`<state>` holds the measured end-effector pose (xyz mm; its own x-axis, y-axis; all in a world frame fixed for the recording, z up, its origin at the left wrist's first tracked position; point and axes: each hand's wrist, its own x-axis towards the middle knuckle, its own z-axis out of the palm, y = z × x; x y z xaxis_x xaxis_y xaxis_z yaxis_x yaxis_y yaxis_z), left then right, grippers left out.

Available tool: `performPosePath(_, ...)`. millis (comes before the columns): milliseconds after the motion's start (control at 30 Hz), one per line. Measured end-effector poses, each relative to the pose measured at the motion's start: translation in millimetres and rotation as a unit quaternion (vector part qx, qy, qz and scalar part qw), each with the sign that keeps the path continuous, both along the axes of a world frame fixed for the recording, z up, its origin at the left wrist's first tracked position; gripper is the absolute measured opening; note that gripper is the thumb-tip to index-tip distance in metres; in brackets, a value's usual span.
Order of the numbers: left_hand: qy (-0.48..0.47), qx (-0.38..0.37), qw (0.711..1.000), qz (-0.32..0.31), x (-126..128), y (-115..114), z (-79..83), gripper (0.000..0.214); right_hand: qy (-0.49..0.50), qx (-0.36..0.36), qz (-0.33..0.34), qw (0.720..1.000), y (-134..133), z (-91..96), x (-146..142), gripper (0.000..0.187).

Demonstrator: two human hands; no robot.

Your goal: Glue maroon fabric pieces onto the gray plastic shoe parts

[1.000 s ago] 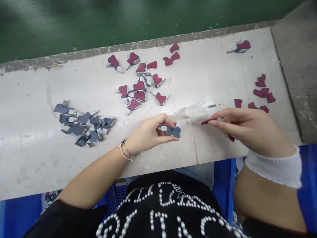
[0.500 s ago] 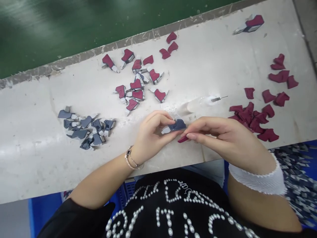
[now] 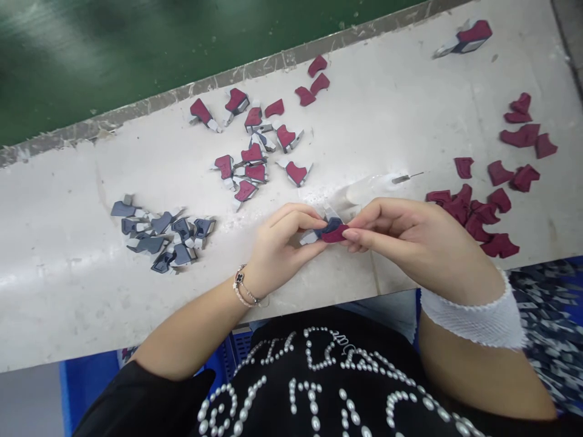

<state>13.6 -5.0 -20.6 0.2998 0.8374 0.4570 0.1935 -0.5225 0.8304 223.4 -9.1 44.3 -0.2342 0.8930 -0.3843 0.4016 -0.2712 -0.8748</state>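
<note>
Above the white worktop (image 3: pixel 68 291), pinching a slate-and-white plastic part (image 3: pixel 331 224) between thumb and fingers of the left hand (image 3: pixel 279 240), and, between those of the right hand (image 3: pixel 423 249), a maroon plate (image 3: pixel 334 234) overlapping it; with loose maroon plates (image 3: pixel 501 245) to the right, a slate-and-white cluster (image 3: pixel 152 244) to the left, then a needle-tipped bottle (image 3: pixel 365 190) and, farther, maroon-faced parts (image 3: pixel 252 153).

Across my pale, scuffed counter (image 3: pixel 59 267), gray-and-white parts (image 3: pixel 149 244) lie bunched to my left, while maroon-topped parts (image 3: pixel 252 154) cluster near the middle. Three loose maroon pieces (image 3: pixel 305 96) rest beside them, near the counter's far edge. A whitish, needle-tipped bottle (image 3: pixel 368 189) lies on its side before me. To my right, more maroon pieces (image 3: pixel 485 212) lie heaped and scattered, and a lone maroon-topped part (image 3: pixel 474 36) sits apart toward the far corner.
</note>
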Motion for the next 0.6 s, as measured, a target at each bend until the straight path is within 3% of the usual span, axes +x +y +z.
performPosePath(433, 0.003, 0.033, 0.999, -0.005, 0.4, 0.9, -0.2, 0.029, 0.042, -0.044, 0.007, 0.998, 4.7, 2.1, 1.4, 0.020)
performPosePath(600, 0.016, 0.050, 0.999, -0.004, 0.3, 0.5, -1.5, 0.028, -0.003, -0.045, 0.016, 0.999, 6.2, 3.8, -0.6, 0.026)
